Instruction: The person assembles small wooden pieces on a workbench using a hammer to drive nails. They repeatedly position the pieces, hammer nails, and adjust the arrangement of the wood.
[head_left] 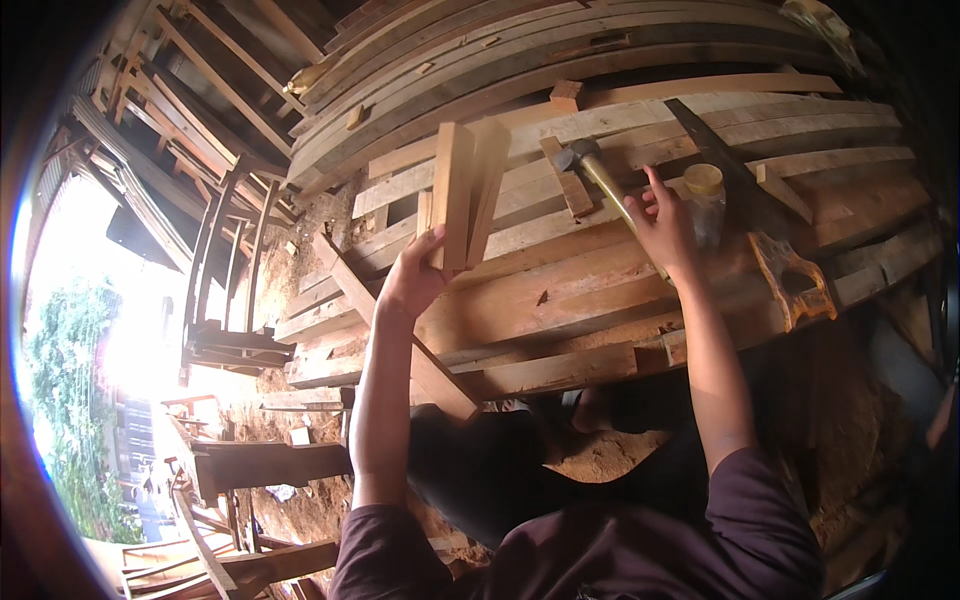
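Observation:
My left hand [412, 275] is closed round the lower end of short wooden blocks [453, 195], which stand up from it side by side above the stacked timber. A hammer [605, 183] with a dark head and a yellowish handle lies slanted on the boards. Over its handle is my right hand [662, 222], index finger stretched out and the other fingers loosely bent; the handle passes under the hand. Just right of that hand stands a clear jar with a yellowish lid [703, 180]. Under the hammer's head lies a small wood strip [567, 180].
A handsaw with an orange-brown handle [790, 278] lies to the right, its dark blade running away from me. Long planks [560, 290] fill the bench. A loose board [395, 330] sticks out towards me. Wooden frames [230, 270] stand at the left, beside bright daylight.

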